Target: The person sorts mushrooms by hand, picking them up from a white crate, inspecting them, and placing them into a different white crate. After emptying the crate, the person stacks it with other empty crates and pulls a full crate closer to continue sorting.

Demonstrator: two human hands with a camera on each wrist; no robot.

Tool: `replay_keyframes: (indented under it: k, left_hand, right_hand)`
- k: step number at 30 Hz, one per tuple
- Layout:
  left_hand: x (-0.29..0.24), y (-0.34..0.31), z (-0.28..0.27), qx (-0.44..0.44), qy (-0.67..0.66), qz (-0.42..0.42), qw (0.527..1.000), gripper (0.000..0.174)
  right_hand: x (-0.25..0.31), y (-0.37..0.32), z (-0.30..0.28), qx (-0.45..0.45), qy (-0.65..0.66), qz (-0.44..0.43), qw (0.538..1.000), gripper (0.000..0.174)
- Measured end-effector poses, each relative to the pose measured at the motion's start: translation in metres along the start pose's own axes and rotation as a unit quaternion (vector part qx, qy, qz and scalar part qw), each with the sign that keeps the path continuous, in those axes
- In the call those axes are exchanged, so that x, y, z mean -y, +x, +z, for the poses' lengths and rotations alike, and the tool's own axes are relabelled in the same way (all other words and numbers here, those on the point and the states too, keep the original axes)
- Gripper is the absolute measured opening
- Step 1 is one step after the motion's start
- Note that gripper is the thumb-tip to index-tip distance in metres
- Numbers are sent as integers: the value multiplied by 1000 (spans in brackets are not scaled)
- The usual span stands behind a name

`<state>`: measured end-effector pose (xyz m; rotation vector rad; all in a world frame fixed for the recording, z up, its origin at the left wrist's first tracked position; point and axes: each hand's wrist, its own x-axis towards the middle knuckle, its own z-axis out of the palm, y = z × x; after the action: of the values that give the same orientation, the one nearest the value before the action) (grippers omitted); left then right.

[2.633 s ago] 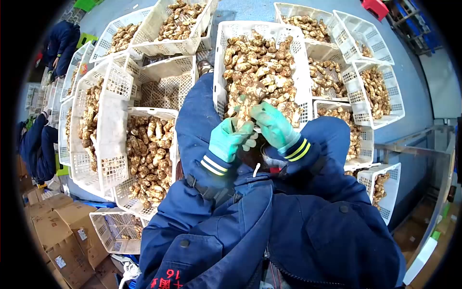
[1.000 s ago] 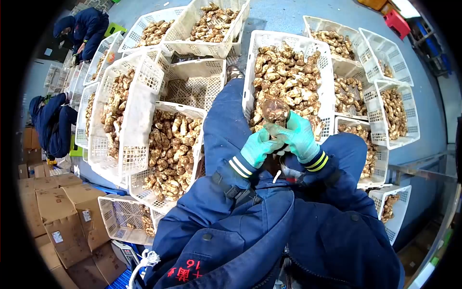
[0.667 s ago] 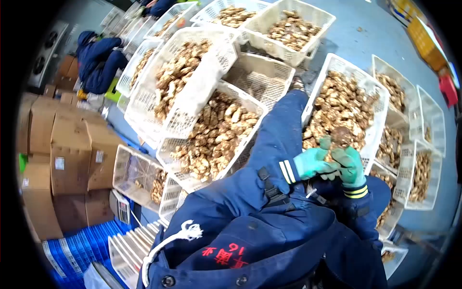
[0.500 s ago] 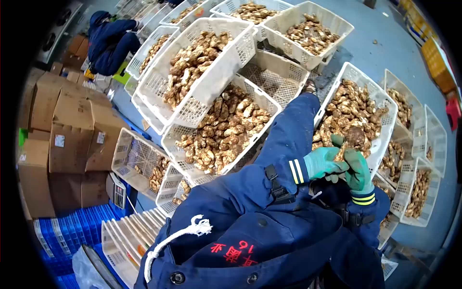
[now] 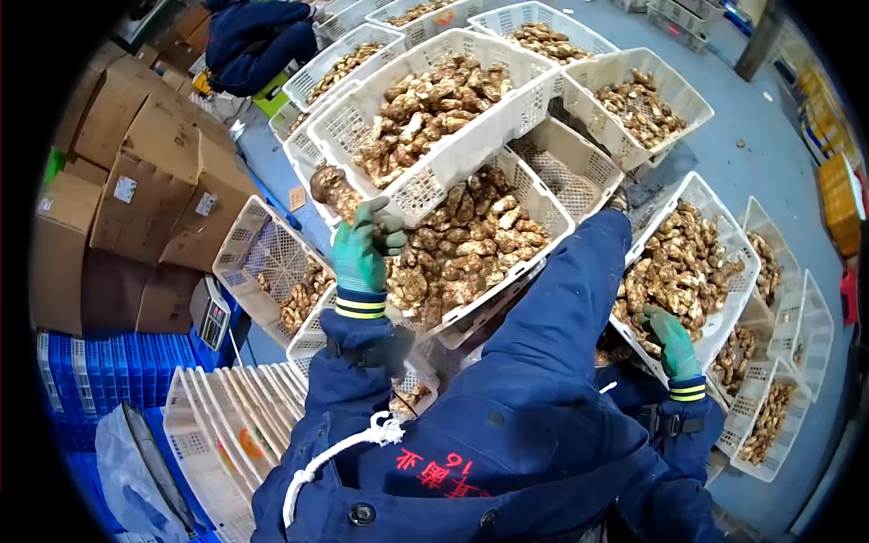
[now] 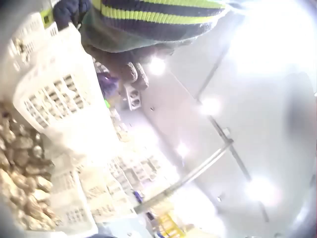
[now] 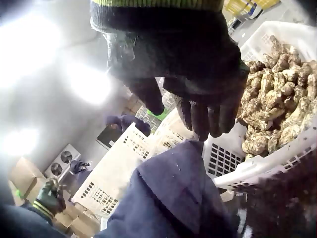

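In the head view my left hand point(image 5: 360, 249), in a green glove, grips a large brown-capped mushroom point(image 5: 335, 192) beside the near corner of the upper left crate point(image 5: 412, 195). My right hand point(image 5: 672, 342), gloved too, is at the near end of the right crate point(image 5: 715, 339), which is heaped with mushrooms point(image 5: 679, 271). The right wrist view shows the right hand point(image 7: 183, 69) from the back, its fingers hanging loosely with nothing held. Below the upper left crate lies another crate point(image 5: 570, 217) full of mushrooms.
More white crates of mushrooms point(image 5: 641, 107) stand at the back and far right. Cardboard boxes point(image 5: 145, 199), a scale point(image 5: 211, 312), blue crates point(image 5: 118, 371) and stacked white crates point(image 5: 213, 443) are at the left. Another person point(image 5: 258, 45) crouches at the back left.
Both hands were together at the mushroom over the right crate. The left hand has carried it left to the upper left crate; the right hand has let go. The head view has swung left.
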<state>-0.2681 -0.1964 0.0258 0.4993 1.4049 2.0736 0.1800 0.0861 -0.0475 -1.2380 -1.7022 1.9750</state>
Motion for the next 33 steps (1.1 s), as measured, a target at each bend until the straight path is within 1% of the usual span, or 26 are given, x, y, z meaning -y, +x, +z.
replay_keyframes:
  k: [2, 3, 4, 5, 8, 10, 11, 13, 15, 16, 17, 18, 19, 20, 21, 22, 23, 24, 25, 26, 27, 28, 29, 31, 32, 33]
  left_hand:
    - [3, -9, -36, -156, 36, -19, 987, 36]
    - [4, -12, -42, -249, 125, -24, 960, 35]
    - [15, -14, -64, -242, 150, -7, 959, 36]
    - [19, -13, -88, -218, 54, -37, 974, 29]
    - [11, -13, -80, -221, 3, -16, 975, 31]
    - [12, -14, -50, -283, 223, 100, 927, 33]
    - [8, -14, -39, -243, 251, 151, 925, 38]
    - [0, -14, -16, -199, 416, 235, 856, 36]
    - [-11, -24, 23, -147, 412, 157, 885, 35]
    - [-7, -20, 29, -125, 494, 199, 837, 32]
    - [-7, -18, 38, -91, 560, 191, 801, 33]
    - [-10, -19, 57, -49, 621, 184, 760, 34]
    - [-3, -20, 75, -11, 559, 134, 818, 35]
    - [29, -11, 62, 36, 588, 137, 796, 30]
    - [39, -8, 81, 59, 498, -20, 865, 28]
    - [47, -7, 98, 78, 401, -186, 893, 27]
    - [62, -3, 102, 126, 320, -237, 909, 24]
    - [85, 7, 101, 170, 237, -289, 912, 20]
    - [111, 24, 101, 172, 213, -365, 890, 20]
    - [136, 40, 102, 199, 259, -345, 880, 24]
    - [164, 72, 93, 317, 336, -175, 870, 23]
    - [148, 82, 140, 297, 351, -216, 862, 21]
    - [132, 92, 188, 276, 364, -257, 852, 19]
    - [136, 136, 243, 261, 212, -235, 912, 28]
    - [134, 150, 269, 249, 128, -234, 931, 33]
    - [132, 155, 288, 249, 94, -223, 938, 37]
  right_hand:
    - [-5, 9, -3, 14, -26, -18, 999, 42]
    - [-3, 10, -1, 17, -26, -17, 999, 42]
    - [-1, 10, 1, 18, -27, -16, 999, 42]
    - [0, 10, 2, 18, -27, -14, 999, 42]
    - [1, 10, 2, 17, -27, -20, 999, 40]
    - [1, 9, 1, 13, -33, -22, 999, 40]
    - [1, 8, 1, 10, -39, -21, 999, 39]
    - [1, 8, 1, 3, -60, -19, 998, 39]
    - [-3, 10, 0, 17, -56, -47, 997, 38]
    - [-9, 13, -2, 18, -69, -65, 995, 38]
    - [-16, 15, -5, 43, -29, -64, 997, 41]
    - [-24, 18, -8, 41, -53, -88, 994, 38]
    - [-13, 10, -2, 51, -7, -56, 997, 36]
    - [-3, 4, -2, 58, 42, -29, 997, 33]
    - [-18, 9, -13, 50, -94, -148, 983, 32]
    - [-14, 4, -9, 49, -32, -101, 993, 32]
    - [-10, -2, -6, 42, 32, -55, 997, 32]
    - [-29, 5, -16, 50, -141, -179, 972, 32]
    - [-48, 11, -26, 14, -300, -300, 905, 31]
    - [-45, 6, -31, 12, -309, -284, 908, 32]
    - [-40, 0, -34, 10, -318, -268, 910, 33]
    - [-19, -11, -32, 4, -216, -128, 968, 36]
    - [-17, -13, -36, 2, -253, -140, 957, 37]
    - [-30, -16, -58, -26, -397, -238, 886, 40]
    - [-41, -14, -70, -49, -497, -320, 805, 42]
    - [-44, -15, -80, -76, -470, -317, 820, 44]
